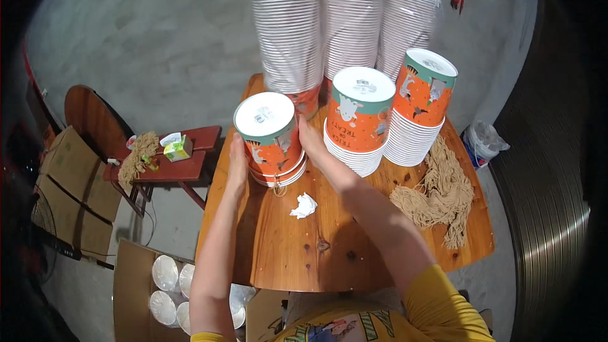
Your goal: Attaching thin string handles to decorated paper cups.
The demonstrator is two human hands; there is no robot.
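Between my two hands stands a short stack of upside-down orange paper buckets (273, 155), with a green band and a white base on top. My left hand (237, 168) is pressed along its left side, and my right hand (311, 141) along its right side. A tan cord loop (279, 187) hangs by the lower rims. Right of my right hand is a taller upturned bucket stack (358, 130) with several white rims. A similar bucket stack (423, 92) stands behind it. A crumpled white tissue (304, 206) lies just in front of the short stack.
Tall plastic-wrapped bucket stacks (288, 35) line the back of the wooden table (304, 259). Tan cords (437, 196) lie in a bundle at the right. A red bench (196, 158) holds a tissue box (178, 147) and more cord. Below left, a cardboard box (130, 285) contains wrapped buckets.
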